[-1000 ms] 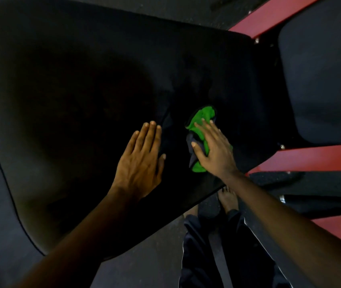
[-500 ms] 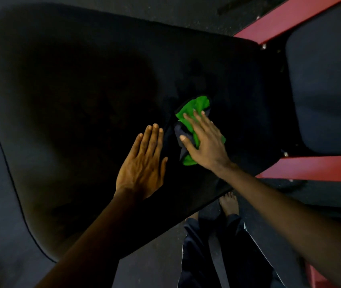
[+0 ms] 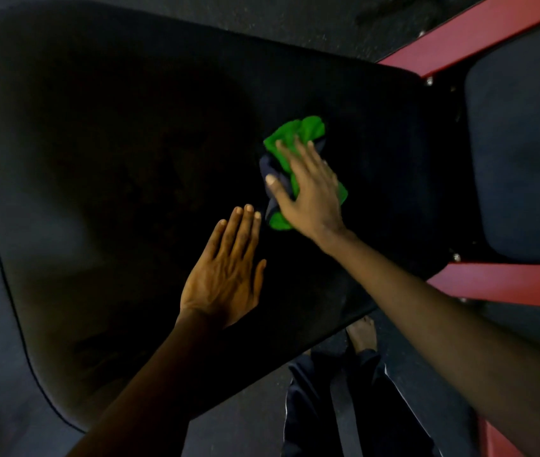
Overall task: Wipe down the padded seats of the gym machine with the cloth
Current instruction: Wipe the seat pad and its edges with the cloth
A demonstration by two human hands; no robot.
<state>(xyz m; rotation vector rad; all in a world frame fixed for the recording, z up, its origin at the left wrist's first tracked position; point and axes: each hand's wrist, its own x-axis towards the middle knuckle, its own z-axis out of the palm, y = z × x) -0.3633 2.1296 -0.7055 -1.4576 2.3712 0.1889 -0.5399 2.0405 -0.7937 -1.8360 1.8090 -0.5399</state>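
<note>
One broad padded seat [image 3: 113,159] filled most of the view: black, smooth and faintly glossy, with rounded corners and a thin piped seam along its left edge. A second, smaller pad [image 3: 522,159], dark and matte with a rounded outline, sat to the right, apart from the first. Between and around them ran two flat red bars, seemingly painted metal, one [image 3: 492,31] slanting at the upper right and one [image 3: 509,285] below the smaller pad, each with a small bolt near its end. The floor [image 3: 295,24] beyond was dark and speckled.

Two bare forearms reached in from below. The left hand [image 3: 225,278] lay flat on the large seat, fingers straight and together, thumb slightly out. The right hand [image 3: 311,192] pressed on the single cloth [image 3: 298,133], fingers straight and a little spread, thumb out to the side. The cloth, soft and crumpled, bright green with a darker fold, lay on the large seat's right half, just beyond the left fingertips. One bare foot [image 3: 362,334] showed under the seat's edge.
</note>
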